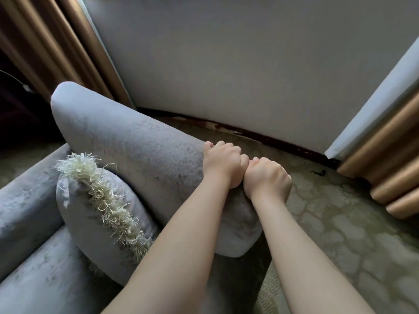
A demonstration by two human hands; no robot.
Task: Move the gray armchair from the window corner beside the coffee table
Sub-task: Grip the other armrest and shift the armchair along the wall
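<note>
The gray armchair (127, 141) fills the left half of the view, its padded back rest running from upper left towards the centre. My left hand (221, 165) and my right hand (267, 180) sit side by side on the right end of that back rest, knuckles touching. Both hands grip the top edge, fingers curled over its far side. A gray cushion (90, 214) with a cream fringe leans inside the chair against the back. The coffee table is out of view.
A pale wall (249, 64) stands right behind the chair, with a dark skirting board at its foot. Gold-brown curtains hang at the upper left (56, 41) and at the right (390, 159). Patterned beige carpet (340, 223) spreads to the right.
</note>
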